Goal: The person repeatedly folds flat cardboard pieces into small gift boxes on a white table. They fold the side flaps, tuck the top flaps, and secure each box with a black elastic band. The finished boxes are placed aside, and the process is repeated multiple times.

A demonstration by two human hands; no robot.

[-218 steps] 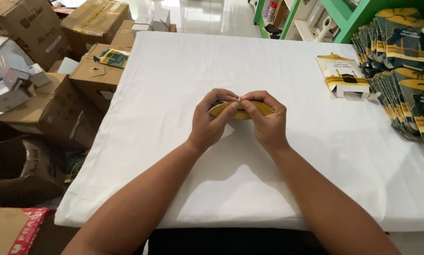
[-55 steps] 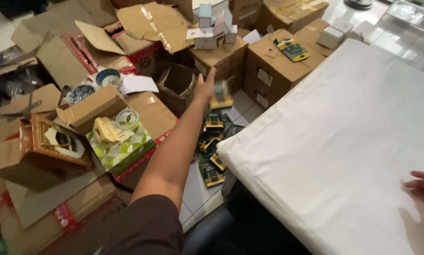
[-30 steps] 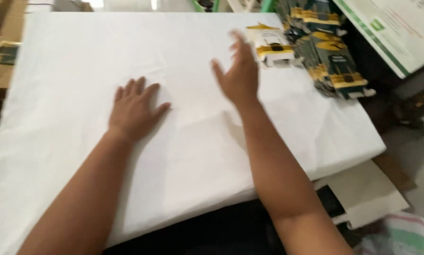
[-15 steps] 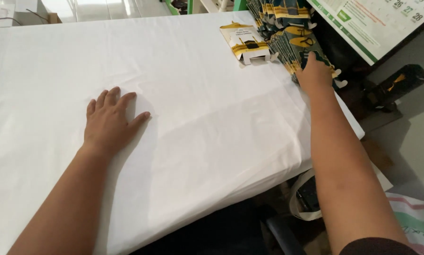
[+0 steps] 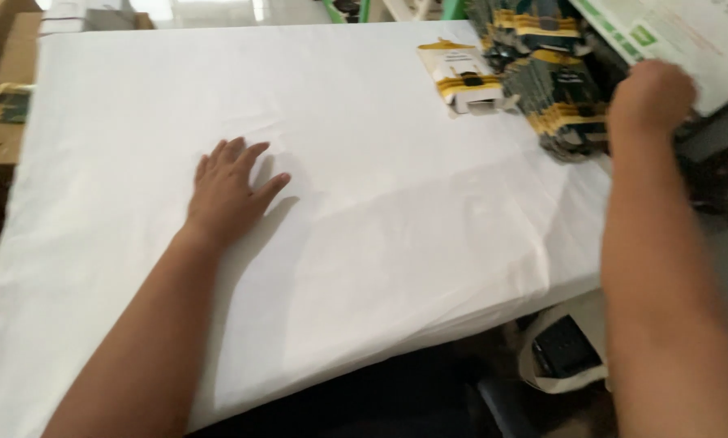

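Note:
My left hand lies flat, palm down and fingers spread, on the white cloth of the table. It holds nothing. My right hand reaches far to the right, at the edge of a stack of dark flat packages with yellow bands. The hand is blurred and seen from the back, so its fingers are hidden. A single white and yellow package lies on the cloth just left of the stack.
A cardboard box with a small dark package on it stands beyond the table's left edge. A white and green sheet lies at the top right. Below the table's right edge sits a white bag with a dark item.
My right hand has shifted further right along the stack of packages. The view has swung a little, and my left hand stays flat on the cloth.

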